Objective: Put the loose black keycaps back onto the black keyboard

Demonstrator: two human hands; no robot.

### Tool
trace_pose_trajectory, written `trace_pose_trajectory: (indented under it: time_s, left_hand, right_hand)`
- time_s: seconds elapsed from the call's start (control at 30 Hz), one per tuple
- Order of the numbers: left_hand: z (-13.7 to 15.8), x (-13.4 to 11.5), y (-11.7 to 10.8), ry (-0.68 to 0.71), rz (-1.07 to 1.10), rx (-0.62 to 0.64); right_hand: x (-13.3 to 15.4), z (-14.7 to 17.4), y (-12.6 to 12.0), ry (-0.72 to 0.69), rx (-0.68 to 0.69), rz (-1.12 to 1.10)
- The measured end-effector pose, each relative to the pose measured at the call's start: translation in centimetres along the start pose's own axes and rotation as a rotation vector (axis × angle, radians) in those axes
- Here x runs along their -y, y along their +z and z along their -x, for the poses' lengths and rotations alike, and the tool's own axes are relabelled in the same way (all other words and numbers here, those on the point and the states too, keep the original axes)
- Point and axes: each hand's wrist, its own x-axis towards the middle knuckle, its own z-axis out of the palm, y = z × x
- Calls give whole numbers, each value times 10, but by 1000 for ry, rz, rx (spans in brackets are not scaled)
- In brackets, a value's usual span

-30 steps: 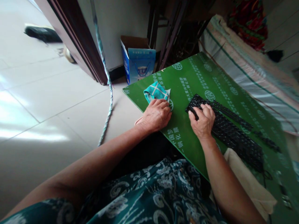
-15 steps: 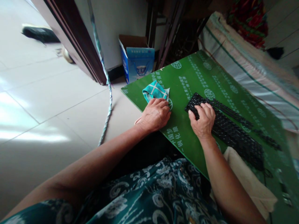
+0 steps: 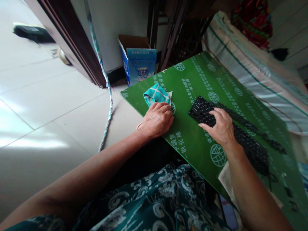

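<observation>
My left hand lies at the near left edge of the green tabletop, its fingers curled down over a teal checked cloth that sticks out ahead of the knuckles. What the fingertips press on is hidden. A black keyboard lies slantwise on the tabletop to the right. Over its left part is my right hand, thumb stretched out at the near edge and fingers apart from it above the keys. Along the keyboard's far side runs a strip of small black pieces, too blurred to name.
A beige cloth lies under my right forearm, with a phone-like object below it. A blue carton stands on the floor past the table. A wrapped cord hangs at the left. A fabric-covered surface borders the far right.
My right hand has moved right along the keyboard, away from its left end, and the thumb has spread out. My left hand stays on the teal cloth. The view has shifted slightly.
</observation>
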Motion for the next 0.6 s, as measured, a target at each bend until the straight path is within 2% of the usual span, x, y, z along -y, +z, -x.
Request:
trace_pose_trajectory:
  time_s: [0.13,0.27,0.4,0.6]
  left_hand:
    - [0,0,0,0,6,11]
    - [-1,0,0,2,-5,8]
    - [-1,0,0,5,-16,9]
    - [-1,0,-1,10,-11,12]
  right_hand:
    - [12,9,-10,-82,67,161]
    - [24,12,-16,-79,155,254]
    - [22,6,-18,-90,191,211]
    - [-2,-8,-24,-134,209,45]
